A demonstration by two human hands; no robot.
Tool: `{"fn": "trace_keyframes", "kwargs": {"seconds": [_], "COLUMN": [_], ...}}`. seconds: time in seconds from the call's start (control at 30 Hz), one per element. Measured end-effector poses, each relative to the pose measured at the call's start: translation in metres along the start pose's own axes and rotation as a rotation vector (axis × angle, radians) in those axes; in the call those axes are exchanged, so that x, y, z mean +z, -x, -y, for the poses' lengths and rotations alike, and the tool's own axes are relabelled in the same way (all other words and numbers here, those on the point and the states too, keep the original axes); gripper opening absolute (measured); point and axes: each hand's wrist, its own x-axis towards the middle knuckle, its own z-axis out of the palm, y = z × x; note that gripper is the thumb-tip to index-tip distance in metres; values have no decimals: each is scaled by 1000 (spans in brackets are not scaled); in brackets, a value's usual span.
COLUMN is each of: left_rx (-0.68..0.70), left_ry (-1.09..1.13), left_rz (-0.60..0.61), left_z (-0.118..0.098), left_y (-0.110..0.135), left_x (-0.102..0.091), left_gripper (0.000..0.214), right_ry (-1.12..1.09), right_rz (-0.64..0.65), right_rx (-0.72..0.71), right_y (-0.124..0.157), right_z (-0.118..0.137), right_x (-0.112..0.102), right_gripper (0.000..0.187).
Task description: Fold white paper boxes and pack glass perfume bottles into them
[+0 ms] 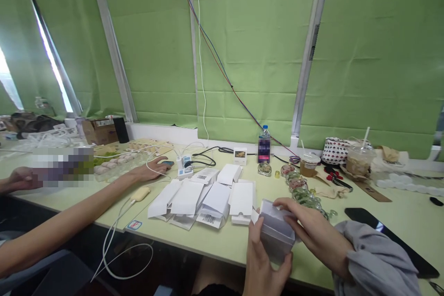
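A small white cardboard box (277,236) is held between my two hands at the table's front edge. My left hand (263,259) grips it from below and the left, thumb and fingers on opposite sides. At the box's upper end my right hand (307,224) has its fingers bent over the edge and touching it. A small flap stands out near my left fingertips. Just left of my hands lies a flat white box (242,199), beside a pile of several white boxes (187,199), some with barcodes.
A co-worker's arm (100,199) reaches in from the left to a power strip (183,171). Behind my hands are green jar-like items (301,189), a bottle (264,145) and drink cups (308,164). A black phone-like slab (391,240) lies right; a white cable (114,240) hangs left.
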Motion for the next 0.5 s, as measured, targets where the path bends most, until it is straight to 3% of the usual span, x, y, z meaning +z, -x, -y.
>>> {"fn": "trace_keyframes", "kwargs": {"seconds": [0.3, 0.5], "left_rx": [-99, -97], "left_ry": [-25, -1], "left_rz": [-22, -18], "left_z": [2, 0], "left_y": [0, -3], "left_x": [4, 2], "left_gripper": [52, 53], "right_ry": [140, 205], "right_rz": [-39, -132], "right_rx": [26, 70], "right_y": [-8, -15], "right_z": [1, -10], "right_x": [11, 17], "right_gripper": [26, 13]}}
